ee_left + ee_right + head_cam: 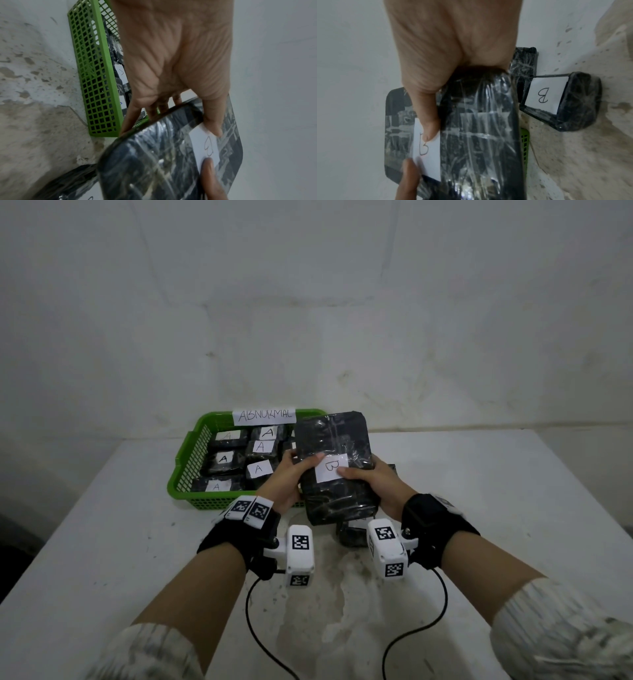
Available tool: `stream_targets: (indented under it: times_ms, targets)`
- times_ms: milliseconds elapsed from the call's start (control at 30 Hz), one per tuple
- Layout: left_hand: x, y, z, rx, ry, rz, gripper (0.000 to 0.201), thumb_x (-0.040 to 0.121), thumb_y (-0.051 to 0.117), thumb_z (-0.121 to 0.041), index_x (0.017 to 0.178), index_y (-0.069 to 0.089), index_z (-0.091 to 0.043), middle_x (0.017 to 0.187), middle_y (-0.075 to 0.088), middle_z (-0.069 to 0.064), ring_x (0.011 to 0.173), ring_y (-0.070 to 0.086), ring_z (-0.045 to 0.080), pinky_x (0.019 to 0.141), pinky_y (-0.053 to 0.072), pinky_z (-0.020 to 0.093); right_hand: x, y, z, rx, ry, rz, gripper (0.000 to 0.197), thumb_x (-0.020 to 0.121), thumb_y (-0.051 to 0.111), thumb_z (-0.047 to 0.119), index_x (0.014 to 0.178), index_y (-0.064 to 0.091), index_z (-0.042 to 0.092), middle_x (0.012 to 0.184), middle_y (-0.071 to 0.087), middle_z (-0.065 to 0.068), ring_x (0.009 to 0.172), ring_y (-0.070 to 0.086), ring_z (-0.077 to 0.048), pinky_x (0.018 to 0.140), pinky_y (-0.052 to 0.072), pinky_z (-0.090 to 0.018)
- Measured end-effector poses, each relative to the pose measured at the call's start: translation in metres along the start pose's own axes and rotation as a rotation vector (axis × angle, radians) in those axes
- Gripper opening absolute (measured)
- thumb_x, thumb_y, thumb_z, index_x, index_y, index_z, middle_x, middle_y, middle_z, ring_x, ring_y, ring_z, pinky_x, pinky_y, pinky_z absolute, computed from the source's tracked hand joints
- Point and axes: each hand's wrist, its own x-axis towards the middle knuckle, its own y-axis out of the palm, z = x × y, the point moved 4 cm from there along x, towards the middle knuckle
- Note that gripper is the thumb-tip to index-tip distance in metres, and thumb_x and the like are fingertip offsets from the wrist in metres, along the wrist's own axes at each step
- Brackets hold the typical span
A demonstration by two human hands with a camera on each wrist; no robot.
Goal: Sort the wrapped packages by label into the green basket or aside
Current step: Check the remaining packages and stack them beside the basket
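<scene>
A large black plastic-wrapped package (pixel 334 443) with a white label marked B (pixel 331 469) is held up above the table between both hands. My left hand (pixel 291 477) grips its left edge, thumb on the label's corner. My right hand (pixel 371 482) grips the right edge, thumb on the label too. In the left wrist view the package (pixel 154 162) fills the lower right; in the right wrist view the package (pixel 479 135) runs down the middle. The green basket (pixel 186 470) with an ABNORMAL sign (pixel 263 416) holds several packages marked A (pixel 258 469).
A smaller black package labelled B (pixel 556 100) lies on the white table (pixel 496 508) under my right hand, and another dark package (pixel 352 534) shows below the held one. The wall rises just behind the basket. Cables trail from both wrists.
</scene>
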Motion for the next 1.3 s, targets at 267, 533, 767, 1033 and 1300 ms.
stream_targets:
  times_ms: [267, 533, 767, 1033, 1300]
  targets:
    - [-0.002, 0.0, -0.001, 0.036, 0.011, 0.004, 0.058, 0.083, 0.067, -0.016, 0.133, 0.037, -0.015, 0.129, 0.057, 0.01, 0.117, 0.056, 0.028, 0.099, 0.045, 0.052, 0.0, 0.003, 0.006, 0.096, 0.011, 0.064, 0.054, 0.084, 0.07, 0.025, 0.133, 0.049, 0.017, 0.118, 0.068, -0.013, 0.108, 0.066, -0.031, 0.09, 0.054, -0.045]
    - [-0.001, -0.001, -0.004, -0.016, 0.061, 0.001, 0.057, 0.087, 0.063, -0.011, 0.137, 0.036, -0.016, 0.13, 0.056, 0.011, 0.116, 0.057, 0.027, 0.097, 0.048, 0.046, 0.001, 0.007, 0.009, 0.091, 0.037, 0.092, 0.058, 0.084, 0.07, 0.032, 0.134, 0.046, 0.015, 0.122, 0.066, -0.015, 0.11, 0.065, -0.032, 0.088, 0.055, -0.044]
    - [0.0, -0.001, -0.007, -0.058, 0.015, 0.006, 0.05, 0.091, 0.058, -0.023, 0.136, 0.039, -0.015, 0.128, 0.059, 0.012, 0.116, 0.058, 0.028, 0.093, 0.049, 0.046, 0.0, 0.008, 0.015, 0.085, 0.055, 0.067, 0.05, 0.089, 0.062, 0.034, 0.131, 0.053, 0.009, 0.119, 0.067, -0.015, 0.106, 0.066, -0.032, 0.09, 0.054, -0.043]
    - [-0.007, 0.005, -0.014, -0.01, -0.03, 0.088, 0.044, 0.091, 0.055, -0.034, 0.13, 0.049, -0.013, 0.122, 0.063, 0.011, 0.107, 0.063, 0.026, 0.076, 0.056, 0.038, -0.003, 0.013, 0.023, 0.114, 0.03, 0.079, 0.048, 0.094, 0.054, 0.041, 0.129, 0.055, 0.009, 0.123, 0.064, -0.018, 0.111, 0.063, -0.033, 0.093, 0.052, -0.044]
    - [-0.01, 0.01, -0.02, 0.017, -0.017, 0.095, 0.045, 0.091, 0.055, -0.033, 0.13, 0.048, -0.012, 0.125, 0.061, 0.013, 0.11, 0.061, 0.028, 0.088, 0.052, 0.046, -0.001, 0.017, 0.029, 0.127, -0.016, 0.033, 0.044, 0.087, 0.067, 0.031, 0.126, 0.057, 0.011, 0.115, 0.068, -0.018, 0.103, 0.067, -0.035, 0.09, 0.054, -0.048]
